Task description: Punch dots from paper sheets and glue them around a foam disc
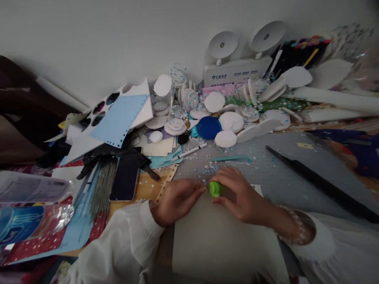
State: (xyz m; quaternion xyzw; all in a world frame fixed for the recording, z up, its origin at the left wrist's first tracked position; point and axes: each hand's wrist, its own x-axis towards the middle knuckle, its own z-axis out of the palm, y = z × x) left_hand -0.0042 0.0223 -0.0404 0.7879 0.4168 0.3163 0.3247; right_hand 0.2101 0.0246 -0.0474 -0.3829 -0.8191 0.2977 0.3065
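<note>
My right hand [244, 199] is closed around a small green paper punch [215, 189], with thumb below it and fingers above. The fingertips of my left hand [179, 199] are pinched together at the punch's left side. Whatever they hold there is too small to make out. Under both hands lies a pale sheet of paper [219, 240] on a grey cutting mat [189, 169]. Tiny blue and white paper bits [211, 165] are scattered just beyond my hands. A tan strip with punched holes [168, 181] is close to my left hand.
Many white discs [214, 102] and a blue disc [209, 127] are heaped at the back. A black knife-like tool [322, 183] lies on the right. To the left are a phone [124, 181], a bundle of wires [103, 189], plastic bottles [32, 223] and punched blue paper [120, 118].
</note>
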